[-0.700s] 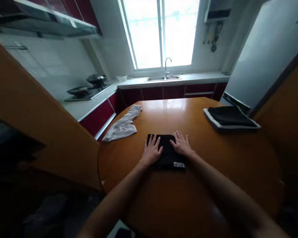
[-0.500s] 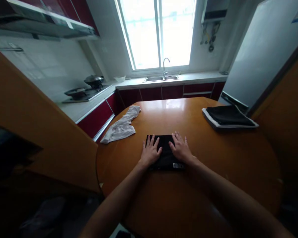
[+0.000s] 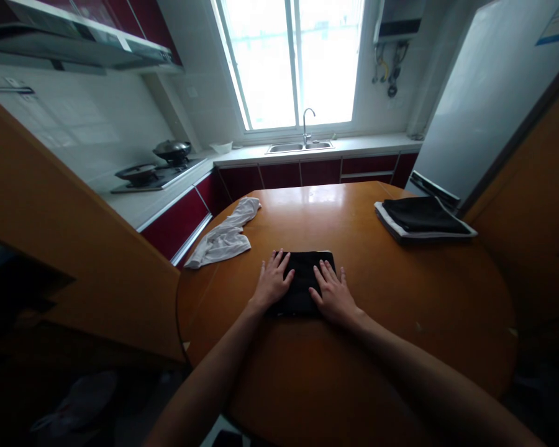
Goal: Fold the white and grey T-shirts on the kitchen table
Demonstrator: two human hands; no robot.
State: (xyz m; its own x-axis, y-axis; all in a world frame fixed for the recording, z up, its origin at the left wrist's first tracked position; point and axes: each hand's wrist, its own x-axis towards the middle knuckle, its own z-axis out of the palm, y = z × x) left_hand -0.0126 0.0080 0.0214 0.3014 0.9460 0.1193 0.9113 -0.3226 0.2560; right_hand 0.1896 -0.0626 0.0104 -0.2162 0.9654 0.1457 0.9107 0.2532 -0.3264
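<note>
A black cloth [image 3: 302, 282], folded into a flat rectangle, lies on the wooden table [image 3: 317, 230] in front of me. My left hand [image 3: 272, 282] rests flat on its left part, fingers spread. On its right part lies my right hand [image 3: 334, 295], also flat with the fingers apart. Neither hand grips anything. The label seen near the cloth's lower right corner is now hidden under my right hand.
At the table's left edge lies a crumpled white cloth [image 3: 224, 236]. A stack of folded black and white cloths [image 3: 423, 218] sits at the back right. Beyond are a sink [image 3: 286, 148], a stove with pans [image 3: 140, 175] and a fridge [image 3: 466, 105].
My right hand has slid down toward the cloth's lower right corner, uncovering its upper right corner and covering the label. My left hand sits slightly further left. The view has shifted a little.
</note>
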